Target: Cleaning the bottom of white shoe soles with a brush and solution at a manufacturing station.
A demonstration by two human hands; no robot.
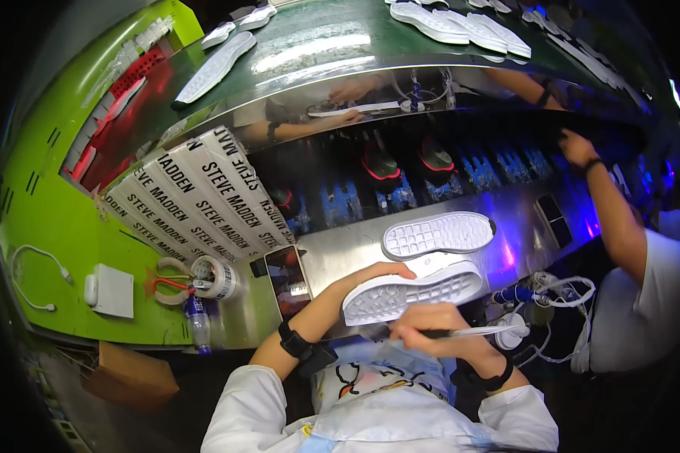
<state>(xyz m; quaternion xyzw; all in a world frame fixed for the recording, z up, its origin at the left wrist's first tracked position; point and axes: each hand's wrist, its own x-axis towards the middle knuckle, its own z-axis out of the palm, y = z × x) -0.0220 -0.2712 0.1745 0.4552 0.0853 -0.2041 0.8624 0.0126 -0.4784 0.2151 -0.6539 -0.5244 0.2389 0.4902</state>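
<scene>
A white shoe sole (412, 294), its gridded side up, is tilted above the metal bench. My left hand (366, 281) grips it along the far-left side, with the fingers partly hidden. Close to the near edge of that sole, my right hand (431, 326) is closed around a thin brush-like tool (476, 331). Its pale handle points right, and its dark tip by the sole is smeared by motion. Just beyond lies a second white sole (438, 234), also gridded side up, flat on the bench.
Left stands a box in printed wrapping (204, 196), near a phone (287, 279), tape rolls (221, 278) and a bottle (198, 325). Dark shoes (381, 162) sit behind on the blue-lit line. More soles (461, 30) rest on the green belt. A co-worker's arm (616, 204) reaches in right.
</scene>
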